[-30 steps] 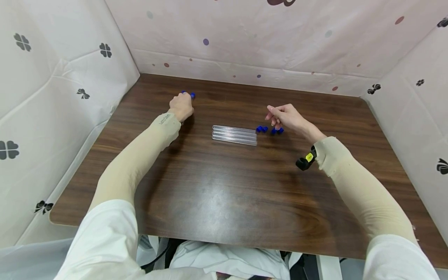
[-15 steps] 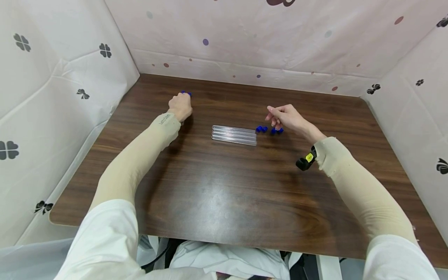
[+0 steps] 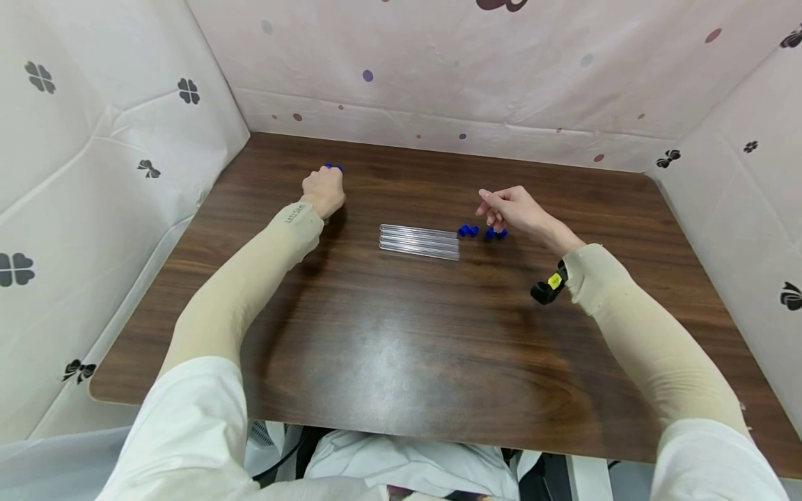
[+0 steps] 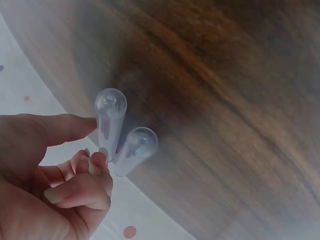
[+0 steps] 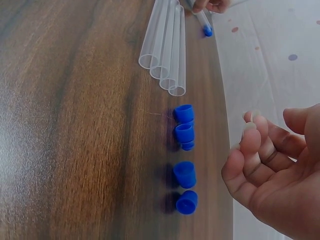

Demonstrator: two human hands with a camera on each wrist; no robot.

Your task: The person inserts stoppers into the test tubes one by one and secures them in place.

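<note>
At the far left of the table, my left hand pinches a clear test tube between thumb and fingers. A second clear tube lies right beside it, both rounded ends toward the left wrist camera. Blue caps on their far ends show past the knuckles in the head view. My right hand hovers above the table with loosely curled fingers, holding nothing. Near it are several loose blue caps. Several clear tubes lie side by side mid-table, open ends toward the caps in the right wrist view.
The brown wooden table has pale patterned sheeting along its back and sides. A black wrist device with a yellow label hangs at my right wrist.
My left hand has shifted slightly left, bringing the held tube's blue cap closer to the other one, and then stays put. The right hand and the mid-table tubes have not moved.
</note>
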